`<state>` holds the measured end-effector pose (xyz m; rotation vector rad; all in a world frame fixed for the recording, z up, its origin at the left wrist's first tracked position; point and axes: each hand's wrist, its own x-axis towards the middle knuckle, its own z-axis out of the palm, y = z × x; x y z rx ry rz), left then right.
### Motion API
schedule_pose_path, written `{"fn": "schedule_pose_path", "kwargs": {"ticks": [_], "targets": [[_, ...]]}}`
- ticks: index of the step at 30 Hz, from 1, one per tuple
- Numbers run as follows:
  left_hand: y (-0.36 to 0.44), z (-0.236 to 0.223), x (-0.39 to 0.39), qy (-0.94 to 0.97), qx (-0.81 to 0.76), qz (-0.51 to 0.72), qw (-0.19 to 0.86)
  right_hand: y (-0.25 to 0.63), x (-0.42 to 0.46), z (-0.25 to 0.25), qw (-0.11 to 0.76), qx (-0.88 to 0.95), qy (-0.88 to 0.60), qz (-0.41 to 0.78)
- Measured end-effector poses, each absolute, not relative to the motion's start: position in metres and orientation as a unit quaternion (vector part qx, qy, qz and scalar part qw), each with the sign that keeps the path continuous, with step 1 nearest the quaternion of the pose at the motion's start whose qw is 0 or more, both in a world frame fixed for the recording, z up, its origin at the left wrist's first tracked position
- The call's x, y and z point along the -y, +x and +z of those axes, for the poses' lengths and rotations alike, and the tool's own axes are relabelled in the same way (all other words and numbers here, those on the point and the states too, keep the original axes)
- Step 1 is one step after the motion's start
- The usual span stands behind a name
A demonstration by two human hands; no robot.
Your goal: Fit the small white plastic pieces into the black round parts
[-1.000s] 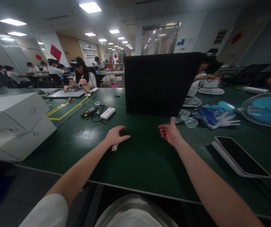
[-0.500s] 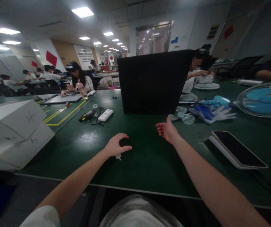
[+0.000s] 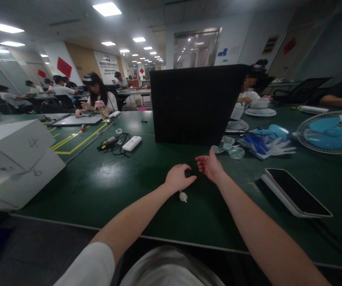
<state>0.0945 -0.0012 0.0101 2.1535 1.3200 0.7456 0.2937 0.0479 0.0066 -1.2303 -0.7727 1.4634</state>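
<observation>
My left hand (image 3: 180, 178) is above the green table (image 3: 111, 206), its thumb apart from the curved forefinger. From beneath its palm hangs a small whitish piece (image 3: 183, 196) with a thin prong, much like a plug; the rest of it is hidden by the hand. Just to the right, my right hand (image 3: 209, 166) has its thumb up and its fingers loosely bent, and nothing shows in it. The two hands face each other with a narrow gap. Past the right hand lies a clear three-bladed fan propeller (image 3: 233, 152).
A black upright panel (image 3: 193, 107) stands ahead. White boxes (image 3: 16, 163) are at left, near a white power bank (image 3: 132, 143) and black cables (image 3: 111, 143). On the right are gloves (image 3: 266, 147), a phone (image 3: 299, 192) on a white block and a fan (image 3: 332, 131). Other people sit beyond.
My left hand has moved right, close to my right hand, and the whitish piece has come along beneath it. The right hand has hardly moved.
</observation>
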Motion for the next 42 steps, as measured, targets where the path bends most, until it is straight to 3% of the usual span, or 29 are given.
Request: {"fn": "schedule_pose_path", "kwargs": {"ticks": [7,21,24,30,35,38,42], "targets": [[0.077,0.004,-0.009,0.787,-0.464,0.318,0.252,0.290,-0.047,0.007,0.508,0.337,-0.517,0.601],[0.035,0.018,-0.018,0.802,-0.450,0.260,0.295,0.280,-0.041,0.001,0.499,0.448,-0.534,0.514],[0.031,0.012,-0.022,0.730,-0.483,0.311,0.370,0.266,-0.029,0.011,0.486,0.525,-0.537,0.447],[0.026,0.013,-0.025,0.441,-0.424,0.455,0.647,0.238,-0.001,0.026,0.452,0.705,-0.454,0.304],[0.023,0.023,-0.013,0.339,-0.378,0.443,0.739,0.222,0.016,0.029,0.422,0.796,-0.410,0.146],[0.005,0.021,-0.003,0.440,-0.389,0.396,0.705,0.219,0.021,0.031,0.426,0.810,-0.387,0.113],[-0.025,0.019,0.005,0.676,-0.409,0.379,0.482,0.217,0.023,0.035,0.378,0.824,-0.411,0.099]]}}
